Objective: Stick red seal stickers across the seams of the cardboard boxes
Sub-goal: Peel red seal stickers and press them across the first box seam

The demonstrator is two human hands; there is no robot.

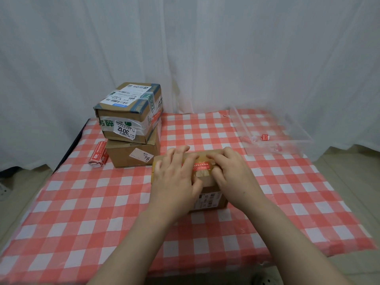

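**Red seal under both hands on the small box**

Red and papery, the seal sticker (201,165) lay across the taped seam on top of the small cardboard box (209,199), just below the middle of the frame. My left hand (174,177) was spread wide with straight fingers, pressing the sticker's left end. My right hand (232,173) lay loosely over the right end and gripped nothing.

My worry was the seam. Its brown tape looked glossy and wrinkled, so a paper seal could crease or lift there if I rubbed unevenly. The box also sat on a thin, slick-looking checked tablecloth (102,202), so a hard push might slide it.

At upper left stood two stacked boxes (127,112), dented and bound with tape, with a crumpled roll of stickers (98,157) beside them. At right, a clear plastic tray (304,140) held a few red scraps.
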